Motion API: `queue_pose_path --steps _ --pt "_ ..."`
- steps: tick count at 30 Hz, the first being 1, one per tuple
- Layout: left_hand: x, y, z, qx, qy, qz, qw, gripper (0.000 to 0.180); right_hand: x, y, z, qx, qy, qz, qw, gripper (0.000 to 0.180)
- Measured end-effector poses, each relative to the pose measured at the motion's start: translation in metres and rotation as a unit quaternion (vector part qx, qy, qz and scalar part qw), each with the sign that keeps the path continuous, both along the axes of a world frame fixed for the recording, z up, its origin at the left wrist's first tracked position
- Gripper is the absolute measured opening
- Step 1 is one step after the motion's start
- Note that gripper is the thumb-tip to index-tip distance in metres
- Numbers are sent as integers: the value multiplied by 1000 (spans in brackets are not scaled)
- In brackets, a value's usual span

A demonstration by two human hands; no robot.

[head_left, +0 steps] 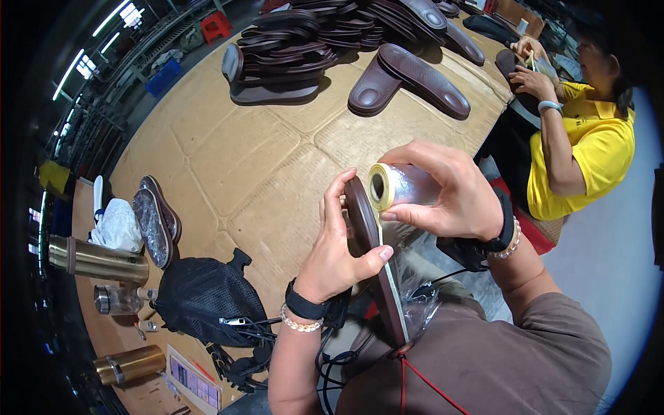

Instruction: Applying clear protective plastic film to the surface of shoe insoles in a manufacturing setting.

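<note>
A dark brown shoe sole (361, 216) stands on its edge in front of my body, its toe end pointing up and away. My left hand (328, 259) grips it, fingers on one side and thumb pressed near its pale edge. In my right hand (460, 190) is a roll of clear film with a yellowish core end (387, 187), held between thumb and fingers. The roll's open end faces the sole and is very close to it; I cannot tell whether they touch. A thin pale strip runs along the sole's edge below the roll.
Stacks of brown soles (283, 62) lie across the cardboard-covered table (249, 152), with a loose pair (415, 79) nearer. At left are a black mesh bag (207, 297), a steel flask (104, 261), a glass jar (117, 300) and wrapped soles (155, 221). A co-worker in yellow (588, 145) sits at right.
</note>
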State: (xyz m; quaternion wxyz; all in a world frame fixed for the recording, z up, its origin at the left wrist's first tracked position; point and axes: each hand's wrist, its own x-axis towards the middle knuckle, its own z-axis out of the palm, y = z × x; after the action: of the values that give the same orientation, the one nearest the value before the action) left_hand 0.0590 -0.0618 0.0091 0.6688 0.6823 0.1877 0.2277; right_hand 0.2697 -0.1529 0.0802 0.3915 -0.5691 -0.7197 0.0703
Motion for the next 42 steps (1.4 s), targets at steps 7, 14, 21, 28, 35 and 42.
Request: queue_pose_path --steps 7,14,21,28,35,42 --pt "1 -1 -1 61 34 31 997 121 -8 -3 2 -1 -8 -53 999 56" --pt "0 -2 -1 86 48 38 994 119 -12 -1 1 30 -34 -60 997 48" --pt "0 -2 1 86 49 32 995 119 -13 -3 3 10 -45 -71 996 47" --pt "-1 -3 3 80 47 29 995 119 -14 -3 4 1 -53 -75 996 46" --pt "2 -4 0 112 11 25 993 95 -18 -13 15 -32 -104 -83 991 52" --pt "2 -19 11 167 32 48 984 88 1 -12 16 -63 -90 27 994 58"
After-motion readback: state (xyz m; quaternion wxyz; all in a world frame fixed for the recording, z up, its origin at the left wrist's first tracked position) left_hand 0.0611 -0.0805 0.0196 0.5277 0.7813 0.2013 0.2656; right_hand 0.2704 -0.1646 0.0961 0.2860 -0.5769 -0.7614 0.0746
